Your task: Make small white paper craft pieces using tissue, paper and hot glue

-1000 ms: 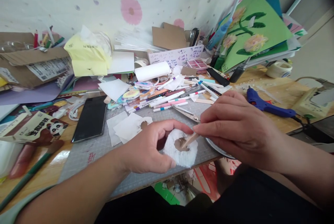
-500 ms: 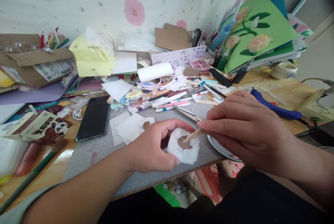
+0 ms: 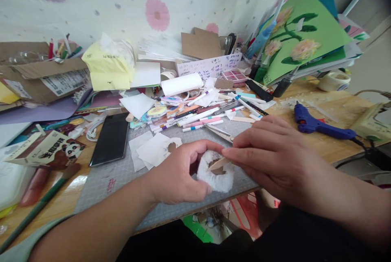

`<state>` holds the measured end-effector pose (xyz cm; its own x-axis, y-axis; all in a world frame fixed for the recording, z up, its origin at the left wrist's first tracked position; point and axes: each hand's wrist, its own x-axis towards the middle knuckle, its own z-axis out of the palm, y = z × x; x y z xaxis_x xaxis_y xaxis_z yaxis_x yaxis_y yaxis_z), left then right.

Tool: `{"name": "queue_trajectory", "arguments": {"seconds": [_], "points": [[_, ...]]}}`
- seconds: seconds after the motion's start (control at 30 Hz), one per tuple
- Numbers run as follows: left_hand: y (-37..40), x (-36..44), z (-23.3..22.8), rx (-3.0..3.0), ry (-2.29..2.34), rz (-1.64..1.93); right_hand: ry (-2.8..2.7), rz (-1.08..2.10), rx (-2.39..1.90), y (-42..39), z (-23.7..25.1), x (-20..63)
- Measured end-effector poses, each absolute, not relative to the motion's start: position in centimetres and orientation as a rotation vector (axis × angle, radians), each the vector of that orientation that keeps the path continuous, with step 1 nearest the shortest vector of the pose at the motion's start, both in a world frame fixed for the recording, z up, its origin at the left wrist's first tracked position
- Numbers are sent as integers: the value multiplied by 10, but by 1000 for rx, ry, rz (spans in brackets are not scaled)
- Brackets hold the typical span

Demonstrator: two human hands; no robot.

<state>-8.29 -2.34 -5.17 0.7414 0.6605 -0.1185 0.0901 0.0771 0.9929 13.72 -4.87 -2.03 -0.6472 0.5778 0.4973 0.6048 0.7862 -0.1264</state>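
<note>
My left hand (image 3: 186, 172) is closed round the edge of a white, fluffy ring-shaped piece (image 3: 222, 182) with a brown, cardboard-like centre, held above the desk's front edge. Between the fingers of my right hand (image 3: 265, 152) is a flat wooden stick (image 3: 218, 163), its tip against the inner edge of the white ring at the brown centre. The right hand covers the stick's other end. Just behind the hands lie metal scissors (image 3: 220, 132), their handles hidden by my right hand. White paper pieces (image 3: 155, 150) rest on the mat, left of the ring.
A grey cutting mat (image 3: 100, 191) covers the desk's front. A black phone (image 3: 110, 140) and a long brush (image 3: 39, 205) lie to the left. Markers (image 3: 198, 117) are heaped at the back. A blue glue gun (image 3: 320, 125) with its cord lies at the right.
My right hand has moved left and slightly down, bringing the stick's tip from the brown centre to the ring's left inner edge. More of the glue gun shows. The left hand has barely moved.
</note>
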Motion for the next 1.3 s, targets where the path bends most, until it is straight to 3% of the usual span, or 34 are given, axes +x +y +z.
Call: {"name": "queue_trajectory", "arguments": {"seconds": [1.3], "points": [[-25,-80,-51,1478,720,393,-2450,-63,-901,-42,-20,135]]}}
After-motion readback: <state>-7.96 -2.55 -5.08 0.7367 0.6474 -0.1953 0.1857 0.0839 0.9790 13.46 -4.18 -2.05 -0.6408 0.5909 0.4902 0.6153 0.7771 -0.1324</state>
